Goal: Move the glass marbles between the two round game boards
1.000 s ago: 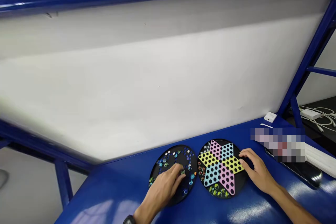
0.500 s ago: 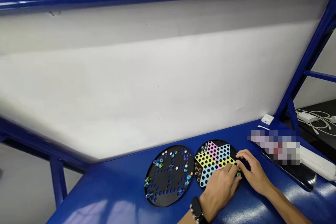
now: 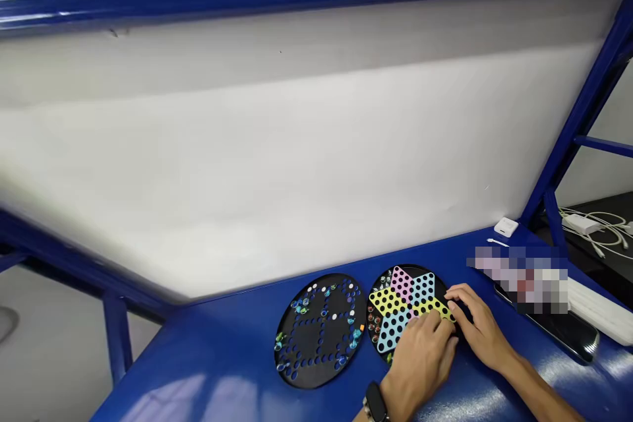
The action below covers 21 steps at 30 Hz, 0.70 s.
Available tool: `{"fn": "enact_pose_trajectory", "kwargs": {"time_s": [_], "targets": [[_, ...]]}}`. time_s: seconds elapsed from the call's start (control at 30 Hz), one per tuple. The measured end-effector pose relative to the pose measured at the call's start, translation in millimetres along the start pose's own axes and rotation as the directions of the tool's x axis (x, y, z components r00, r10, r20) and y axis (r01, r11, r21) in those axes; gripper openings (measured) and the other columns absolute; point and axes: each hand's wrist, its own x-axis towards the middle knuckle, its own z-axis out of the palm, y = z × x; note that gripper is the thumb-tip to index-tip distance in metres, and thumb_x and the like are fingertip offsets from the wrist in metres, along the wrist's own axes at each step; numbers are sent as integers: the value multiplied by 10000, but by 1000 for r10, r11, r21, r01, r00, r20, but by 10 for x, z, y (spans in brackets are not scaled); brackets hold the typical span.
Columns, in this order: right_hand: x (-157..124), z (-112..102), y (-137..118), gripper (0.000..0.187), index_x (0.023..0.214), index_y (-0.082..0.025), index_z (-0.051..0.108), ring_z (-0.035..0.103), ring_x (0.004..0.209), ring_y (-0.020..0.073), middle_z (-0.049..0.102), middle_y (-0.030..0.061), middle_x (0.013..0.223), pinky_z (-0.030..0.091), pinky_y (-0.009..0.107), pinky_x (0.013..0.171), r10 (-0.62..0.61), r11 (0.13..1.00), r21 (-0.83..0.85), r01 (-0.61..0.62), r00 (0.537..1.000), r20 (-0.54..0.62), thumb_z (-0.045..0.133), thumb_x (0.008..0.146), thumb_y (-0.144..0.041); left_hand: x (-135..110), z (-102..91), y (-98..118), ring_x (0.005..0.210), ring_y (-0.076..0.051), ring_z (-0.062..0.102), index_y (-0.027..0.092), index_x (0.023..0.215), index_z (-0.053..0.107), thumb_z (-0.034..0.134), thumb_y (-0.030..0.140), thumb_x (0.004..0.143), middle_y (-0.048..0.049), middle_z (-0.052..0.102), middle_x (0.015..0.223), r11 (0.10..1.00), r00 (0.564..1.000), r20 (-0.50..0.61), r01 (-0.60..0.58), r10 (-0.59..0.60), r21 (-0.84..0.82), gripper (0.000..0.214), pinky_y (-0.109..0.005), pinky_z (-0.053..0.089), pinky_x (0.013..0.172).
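Two round black game boards lie side by side on the blue table (image 3: 222,356). The right board (image 3: 401,308) has a six-pointed star in pink, blue and yellow with peg holes. My left hand (image 3: 422,359) rests over its near right part, fingers curled together at the yellow point; what they pinch is hidden. My right hand (image 3: 477,326) lies at the board's right rim, fingers curved and touching it. The left board (image 3: 319,330) is black with rows of holes and several glass marbles around its edge. Neither hand touches it.
A dark phone (image 3: 564,330) and a white bar (image 3: 601,310) lie to the right. A small white box (image 3: 506,227) sits near the back wall. White cables and a charger (image 3: 588,223) rest on a dark surface beyond the blue frame post (image 3: 578,119).
My left hand left the black marble board and crossed right onto the star board, beside my right hand. The right hand has stayed at the star board's rim.
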Motion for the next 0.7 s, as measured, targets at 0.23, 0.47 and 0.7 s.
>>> {"fn": "enact_pose_trajectory", "kwargs": {"time_s": [0.23, 0.47, 0.7], "targets": [[-23, -3, -36, 274, 1005, -254, 601, 636, 1068, 239, 642, 76, 1135, 544, 380, 911, 46, 999, -3, -46, 999, 22, 422, 995, -461, -754, -725, -1076, 1038, -240, 632, 230, 1194, 563, 398, 289, 978, -82, 622, 1142, 868, 874, -169, 478, -455, 134, 278, -365, 510, 874], [-27, -2, -29, 277, 1010, -269, 623, 637, 1074, 236, 653, 53, 1125, 546, 370, 914, 73, 997, -22, -73, 997, 30, 443, 982, -478, -1509, -1003, -1803, 1017, -249, 641, 209, 1170, 584, 325, 322, 968, -81, 640, 1113, 640, 706, -122, 691, -698, 338, 347, -349, 503, 786], [-25, 9, -1, 285, 1024, -258, 606, 622, 1081, 245, 639, 75, 1145, 535, 385, 919, 88, 996, 7, -88, 995, 39, 434, 986, -481, -1416, -993, -1810, 950, -204, 671, 249, 1139, 597, 341, 330, 979, -38, 667, 1111, 626, 663, -79, 735, -745, 259, 312, -293, 487, 698]]}}
